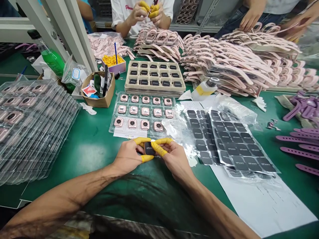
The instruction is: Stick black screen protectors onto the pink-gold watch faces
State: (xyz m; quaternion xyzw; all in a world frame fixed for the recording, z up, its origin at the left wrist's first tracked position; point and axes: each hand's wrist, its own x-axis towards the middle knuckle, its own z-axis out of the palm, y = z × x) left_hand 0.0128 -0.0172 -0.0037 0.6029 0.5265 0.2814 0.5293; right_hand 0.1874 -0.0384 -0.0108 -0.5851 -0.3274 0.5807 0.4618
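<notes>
My two bare hands meet over the green tabletop [99, 134], near the front edge of a clear plastic tray, with yellow finger cots on several fingertips. Between them is a small square watch piece [149, 148] with a black, white-lettered face. My left hand [128, 155] grips it from the left, fingers along its far side and near side. My right hand [175, 158] pinches its right side, thumb and forefinger close together at the upper corner.

Just beyond, the clear plastic tray [114, 111] holds rows of pink watch cases [145, 112], some showing dark round sensors. White scraps [170, 128] lie over its front right corner. Behind it, a beige tray [154, 88] carries three rows of black square pieces. To the right are overlapping sheets of black square films [236, 144], partly on white paper [271, 207], with a bottle [204, 89] of yellow and white beyond them.

On the left stand a tall stack of clear trays [37, 136] with more pink cases, a cardboard box [99, 98] of odds and ends, and a green bottle [52, 61]. Pink watch straps [219, 59] pile up at the back; purple straps [299, 139] lie far right. Across the table, a person in a white shirt [122, 11] also wears yellow finger cots.
</notes>
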